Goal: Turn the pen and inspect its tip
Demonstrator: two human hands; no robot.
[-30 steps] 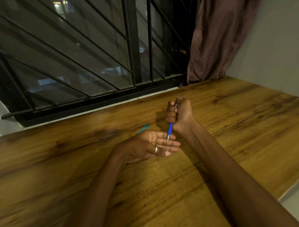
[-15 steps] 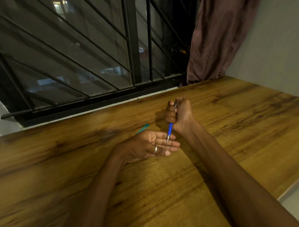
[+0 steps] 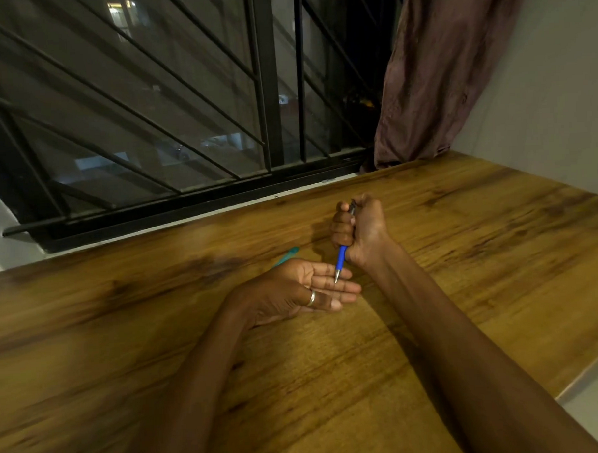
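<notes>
Right hand [image 3: 363, 230] fists around blue pen [image 3: 341, 261], mid-counter [image 3: 464, 287], nearer far edge by window grille [image 3: 148, 113]. Pen long axis near upright, slightly tilted; metal tip points down at fingers [image 3: 331, 283] of left hand [image 3: 303, 287]. Left hand lies palm up, fingers straight, holding nothing, ring [image 3: 311, 298] on one finger. Teal object [image 3: 287, 255] lies on counter just behind left hand.

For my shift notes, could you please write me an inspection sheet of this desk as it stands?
Surface: wooden table, dark grain streaks.
Job's things: blue pen, tip down over the left palm.
Clutter: teal object lying behind the left hand, mostly hidden.
Hands: right hand grips the pen in a fist; left hand lies palm up, fingers straight, with a ring.
Cables: nothing seen.
Surroundings: barred window, curtain, pale wall.
</notes>
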